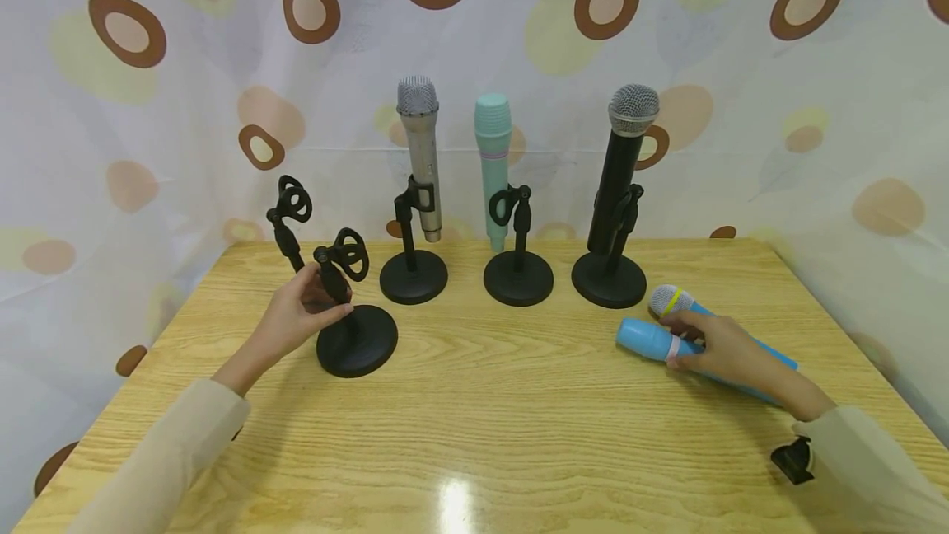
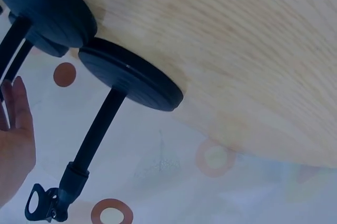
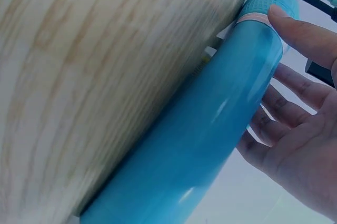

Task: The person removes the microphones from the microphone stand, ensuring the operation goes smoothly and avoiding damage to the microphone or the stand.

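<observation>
My left hand (image 1: 292, 316) pinches the stem of a black microphone stand (image 1: 357, 344) whose round base is at the table's left; its ring clip holds no microphone. Just behind it is a second stand with an unfilled clip (image 1: 285, 225), seen upside down in the left wrist view as a stem and base (image 2: 100, 129). At the right, my right hand (image 1: 719, 348) grips a blue microphone (image 1: 647, 339) near its pink band, thumb on the near side. The right wrist view shows its long blue body (image 3: 195, 129) close over the wood. Alongside lies another blue microphone (image 1: 670, 300) with a silver head and yellow band.
Along the back, three stands hold a silver microphone (image 1: 423, 147), a mint green microphone (image 1: 493, 138) and a black microphone (image 1: 619, 171). A patterned curtain (image 1: 519, 31) hangs behind the wooden table (image 1: 474, 410).
</observation>
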The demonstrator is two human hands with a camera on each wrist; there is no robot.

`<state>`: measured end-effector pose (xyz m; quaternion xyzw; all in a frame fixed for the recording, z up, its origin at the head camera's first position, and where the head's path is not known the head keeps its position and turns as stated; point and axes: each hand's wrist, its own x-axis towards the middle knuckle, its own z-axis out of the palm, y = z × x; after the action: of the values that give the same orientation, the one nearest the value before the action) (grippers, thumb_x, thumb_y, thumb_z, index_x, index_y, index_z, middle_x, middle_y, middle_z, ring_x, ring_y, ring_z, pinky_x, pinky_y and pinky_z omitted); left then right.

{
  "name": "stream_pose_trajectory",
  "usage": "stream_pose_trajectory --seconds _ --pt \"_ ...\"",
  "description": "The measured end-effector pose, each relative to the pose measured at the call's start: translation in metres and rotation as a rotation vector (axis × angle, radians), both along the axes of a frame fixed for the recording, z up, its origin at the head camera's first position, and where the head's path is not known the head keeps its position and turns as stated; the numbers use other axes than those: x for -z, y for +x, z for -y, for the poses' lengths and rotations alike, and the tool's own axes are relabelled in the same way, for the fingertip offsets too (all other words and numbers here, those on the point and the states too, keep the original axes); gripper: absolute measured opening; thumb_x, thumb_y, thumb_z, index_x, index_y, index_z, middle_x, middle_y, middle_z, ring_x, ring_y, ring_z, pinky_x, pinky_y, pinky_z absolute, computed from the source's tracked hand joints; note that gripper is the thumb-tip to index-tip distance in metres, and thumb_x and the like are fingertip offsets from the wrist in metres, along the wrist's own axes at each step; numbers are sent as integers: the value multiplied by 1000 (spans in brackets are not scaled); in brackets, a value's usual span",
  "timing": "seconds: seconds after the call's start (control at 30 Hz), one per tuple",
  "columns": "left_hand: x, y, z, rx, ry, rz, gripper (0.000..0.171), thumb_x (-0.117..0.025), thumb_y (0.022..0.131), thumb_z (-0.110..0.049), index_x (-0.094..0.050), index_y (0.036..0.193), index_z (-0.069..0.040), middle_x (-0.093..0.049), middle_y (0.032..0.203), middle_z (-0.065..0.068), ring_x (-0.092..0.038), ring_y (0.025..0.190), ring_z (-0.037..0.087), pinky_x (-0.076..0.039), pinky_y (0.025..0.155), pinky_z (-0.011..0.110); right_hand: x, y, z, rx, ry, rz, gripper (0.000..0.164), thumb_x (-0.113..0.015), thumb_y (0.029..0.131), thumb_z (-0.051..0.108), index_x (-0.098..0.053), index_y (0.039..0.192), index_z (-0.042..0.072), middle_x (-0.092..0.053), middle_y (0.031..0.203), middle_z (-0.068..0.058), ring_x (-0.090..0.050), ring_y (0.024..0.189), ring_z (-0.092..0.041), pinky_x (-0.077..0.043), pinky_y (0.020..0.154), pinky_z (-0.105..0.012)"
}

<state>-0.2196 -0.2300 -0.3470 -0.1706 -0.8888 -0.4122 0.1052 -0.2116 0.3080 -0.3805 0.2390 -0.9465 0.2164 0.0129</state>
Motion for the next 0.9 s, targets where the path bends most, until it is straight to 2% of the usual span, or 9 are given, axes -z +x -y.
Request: stream_pose_trajectory --seconds 0.07,0.23,0.4,0.6,0.7,0.9 --pt "-4 1 0 -5 -4 13 44 -69 79 -6 -47 117 -1 -62 101 18 -65 87 29 -55 75 34 -2 1 1 -2 -9 -12 51 -76 72 15 -55 114 -4 -64 102 -17 -62 88 -31 -52 73 -39" --pt "0 -10 12 -31 -2 29 54 -72 79 -18 -43 123 -6 -58 109 17 -61 96 33 -53 81 43 -6 -1 1 -7 -37 -18 50 -77 71 17 -56 111 -5 -63 104 -20 -62 91 -34 -52 75 -41" --pt "-11 -9 15 -14 -6 -20 61 -73 77 -17 -39 128 -7 -54 113 16 -56 100 34 -50 84 50 -11 -2 1 0 -46 -24 50 -77 72 19 -56 111 -3 -62 103 -18 -61 89 -32 -52 73 -40" --pt "-26 -9 14 30 -33 -93 63 -74 76 -14 -39 128 -9 -50 123 14 -54 106 32 -47 85 51 -18 -4 3 -6 -62 -53 48 -75 75 17 -54 114 -3 -62 102 -19 -61 87 -33 -52 69 -40" --pt "-34 -9 11 38 -48 -114 64 -74 76 -14 -39 128 -9 -51 124 14 -53 107 31 -45 86 50 -23 -4 5 -11 -81 -78 46 -73 76 12 -54 115 -3 -61 103 -20 -60 86 -34 -52 68 -41" --pt "-52 -10 4 53 -60 -150 64 -76 75 -15 -40 127 -11 -54 123 13 -53 107 31 -43 87 52 -32 -8 8 11 -98 -98 43 -71 79 12 -54 117 0 -61 105 -19 -60 89 -34 -51 70 -43"
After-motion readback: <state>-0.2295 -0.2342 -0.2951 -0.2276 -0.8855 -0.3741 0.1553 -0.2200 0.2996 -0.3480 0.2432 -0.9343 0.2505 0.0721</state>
